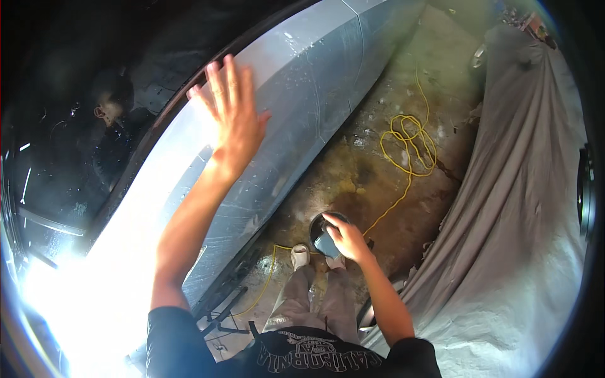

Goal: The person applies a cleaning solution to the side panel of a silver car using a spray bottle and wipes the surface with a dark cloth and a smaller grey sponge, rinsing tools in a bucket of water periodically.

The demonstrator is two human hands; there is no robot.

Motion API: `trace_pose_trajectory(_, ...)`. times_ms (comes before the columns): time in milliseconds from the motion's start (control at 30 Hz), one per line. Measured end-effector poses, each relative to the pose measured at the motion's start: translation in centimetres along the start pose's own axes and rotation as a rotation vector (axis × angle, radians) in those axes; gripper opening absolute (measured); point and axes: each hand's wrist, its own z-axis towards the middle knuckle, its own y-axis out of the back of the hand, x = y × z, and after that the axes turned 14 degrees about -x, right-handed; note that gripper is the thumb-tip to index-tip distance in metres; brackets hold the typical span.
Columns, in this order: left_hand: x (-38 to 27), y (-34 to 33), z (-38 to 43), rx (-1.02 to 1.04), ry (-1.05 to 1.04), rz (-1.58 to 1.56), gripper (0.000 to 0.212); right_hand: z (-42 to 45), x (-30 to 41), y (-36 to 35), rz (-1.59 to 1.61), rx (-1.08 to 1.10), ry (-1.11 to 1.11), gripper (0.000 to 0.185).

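My left hand lies against or just over the upper part of a light grey car body panel, its fingers spread and empty, close to the dark trim below the window glass. Lower down and to the right, my right hand holds a dark grey flat block or pad, seen above a round black bucket near my feet. The panel has wet-looking streaks and droplets. Fingers hide part of the block, and I cannot tell its exact kind.
A yellow cord lies looped on the stained concrete floor. Grey cloth drapes over something large at the right. A black stand stands by the panel's lower end. Strong light glares at the lower left.
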Motion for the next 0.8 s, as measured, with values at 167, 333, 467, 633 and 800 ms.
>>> trace_pose_trajectory(167, -8.7, -5.0, 3.9, -0.050, -0.052, -0.022, 0.089, -10.4, -10.3, -2.3, 0.192, -0.135, -0.239, 0.047)
trace_pose_trajectory(333, -21.2, -9.5, -6.4, 0.575, -0.013, -0.666, 0.044, -18.1, -21.1, -5.8, 0.274, -0.262, -0.396, 0.044)
trace_pose_trajectory(467, -29.8, -17.4, -25.2, 1.019, -0.074, -0.776, 0.050, -21.4, -29.0, -8.6, 0.140, -0.409, -0.586, 0.038)
trace_pose_trajectory(633, -36.4, -28.1, -46.0, 1.589, -0.064, -0.523, 0.065, -23.2, -38.0, -9.3, 0.384, -0.442, -0.979, 0.041)
trace_pose_trajectory(800, -42.3, -35.4, -59.6, 1.536, -0.066, -0.352, 0.092, -28.2, -46.3, -10.5, 0.396, -0.763, -1.025, 0.040)
